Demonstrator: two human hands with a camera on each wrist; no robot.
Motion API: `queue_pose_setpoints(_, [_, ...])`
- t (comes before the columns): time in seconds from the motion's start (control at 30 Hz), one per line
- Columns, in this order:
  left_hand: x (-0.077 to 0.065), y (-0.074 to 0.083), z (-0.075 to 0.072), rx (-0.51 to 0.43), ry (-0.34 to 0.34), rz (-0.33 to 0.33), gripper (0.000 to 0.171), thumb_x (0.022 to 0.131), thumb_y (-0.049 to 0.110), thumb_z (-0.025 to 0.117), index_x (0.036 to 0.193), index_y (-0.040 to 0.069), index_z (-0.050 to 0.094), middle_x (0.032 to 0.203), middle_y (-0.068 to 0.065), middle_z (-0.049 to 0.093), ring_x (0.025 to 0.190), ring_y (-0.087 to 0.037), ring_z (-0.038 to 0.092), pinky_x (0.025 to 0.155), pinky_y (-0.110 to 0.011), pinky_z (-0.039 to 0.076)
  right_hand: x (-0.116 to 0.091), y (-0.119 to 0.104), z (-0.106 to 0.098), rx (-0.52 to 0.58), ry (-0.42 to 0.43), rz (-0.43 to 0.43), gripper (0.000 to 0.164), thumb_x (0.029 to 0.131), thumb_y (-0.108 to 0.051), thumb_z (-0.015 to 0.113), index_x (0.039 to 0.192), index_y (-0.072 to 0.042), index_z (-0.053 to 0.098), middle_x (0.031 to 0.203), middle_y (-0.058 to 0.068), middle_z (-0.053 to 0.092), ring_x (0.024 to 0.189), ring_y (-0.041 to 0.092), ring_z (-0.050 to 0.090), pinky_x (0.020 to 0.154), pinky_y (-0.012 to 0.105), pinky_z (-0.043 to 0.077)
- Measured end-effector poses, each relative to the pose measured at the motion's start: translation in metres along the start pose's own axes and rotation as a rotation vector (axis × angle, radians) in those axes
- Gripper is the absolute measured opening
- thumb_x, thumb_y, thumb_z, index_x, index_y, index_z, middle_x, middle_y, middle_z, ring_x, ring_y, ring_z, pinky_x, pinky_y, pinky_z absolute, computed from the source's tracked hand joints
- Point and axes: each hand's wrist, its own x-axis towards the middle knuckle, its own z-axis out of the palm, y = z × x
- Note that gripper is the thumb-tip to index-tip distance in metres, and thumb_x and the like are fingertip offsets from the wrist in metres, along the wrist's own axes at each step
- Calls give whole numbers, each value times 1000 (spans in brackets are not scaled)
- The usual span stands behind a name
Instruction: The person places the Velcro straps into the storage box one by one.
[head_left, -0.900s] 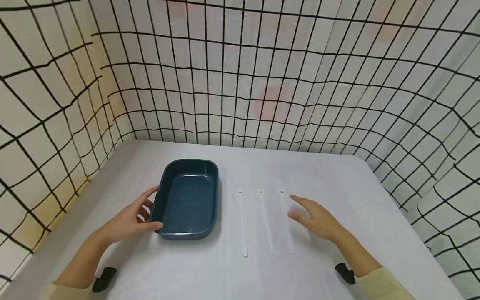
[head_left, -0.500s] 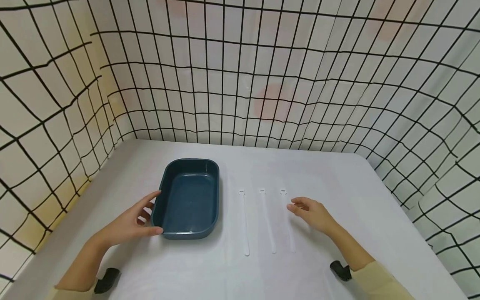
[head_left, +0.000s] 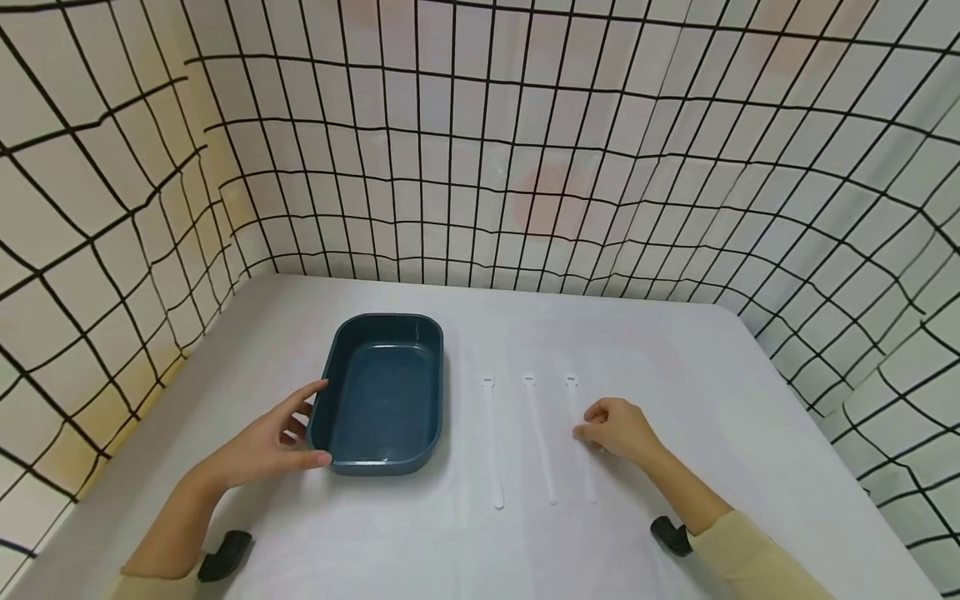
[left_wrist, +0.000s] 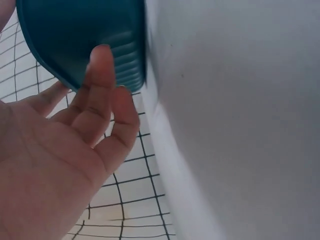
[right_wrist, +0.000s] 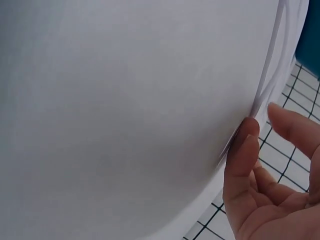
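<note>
A dark teal rectangular dish [head_left: 386,464] with rounded corners stands on the white table. My left hand [head_left: 258,446] rests against its left side, thumb at the near corner and index fingertip at the rim; in the left wrist view, loosely bent fingers [left_wrist: 100,75] lie by the outer wall. To the right of the dish lie three thin white strips with slotted heads, like cable ties: a left one [head_left: 492,442], a middle one [head_left: 540,442] and a right one [head_left: 574,396]. My right hand [head_left: 621,429] touches the right strip with bent fingers; its thumb [right_wrist: 287,120] stands apart from them.
The white table [head_left: 450,550] ends at a pale wall covered by black wire mesh [head_left: 465,167], which closes in the back and both sides. Black wrist camera mounts [head_left: 225,557] sit below both wrists, beside pale yellow sleeves [head_left: 750,550].
My right hand has come down onto the right strip, its fingers bending and closing toward the thumb. The left hand stays at the dish; the whole view has shifted slightly.
</note>
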Motion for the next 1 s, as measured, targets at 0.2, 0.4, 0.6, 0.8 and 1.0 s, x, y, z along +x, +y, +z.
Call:
queue_pose_setpoints(0.2, [5, -2, 1, -1, -9, -12, 94, 80, 27, 81, 153, 13, 24, 119, -17, 51, 91, -24, 55, 81, -37, 50, 0, -4, 0, -26, 26, 18, 23, 79, -11, 76, 91, 4, 63, 71, 5, 60, 60, 15, 59, 59, 29, 47])
queue_pose_setpoints(0.4, [6, -4, 2, -21, -8, -14, 94, 80, 26, 80, 153, 12, 24, 117, -17, 51, 90, -24, 56, 81, -38, 49, -1, -8, 2, -41, 38, 50, 21, 79, -9, 77, 88, 4, 63, 72, 6, 62, 61, 15, 59, 59, 30, 47])
queue_pose_setpoints(0.6, [4, -6, 3, -36, -2, -20, 94, 80, 25, 80, 154, 13, 24, 116, -16, 51, 90, -25, 56, 81, -39, 49, -1, -10, 4, -48, 47, 67, 20, 79, -9, 77, 86, 3, 63, 73, 6, 63, 62, 15, 59, 57, 30, 47])
queue_pose_setpoints(0.8, [2, -6, 4, -48, 4, -24, 94, 80, 25, 80, 154, 13, 23, 116, -16, 51, 90, -25, 55, 81, -40, 49, -2, -12, 7, -46, 60, 70, 19, 78, -7, 77, 86, 3, 62, 72, 7, 62, 61, 16, 59, 57, 30, 47])
queue_pose_setpoints(1.0, [2, -6, 3, -49, 12, -27, 94, 80, 26, 80, 154, 13, 23, 117, -18, 51, 90, -25, 55, 81, -41, 48, -2, -14, 7, -30, 59, 61, 21, 78, -7, 76, 88, 4, 61, 75, 7, 62, 63, 16, 59, 56, 31, 46])
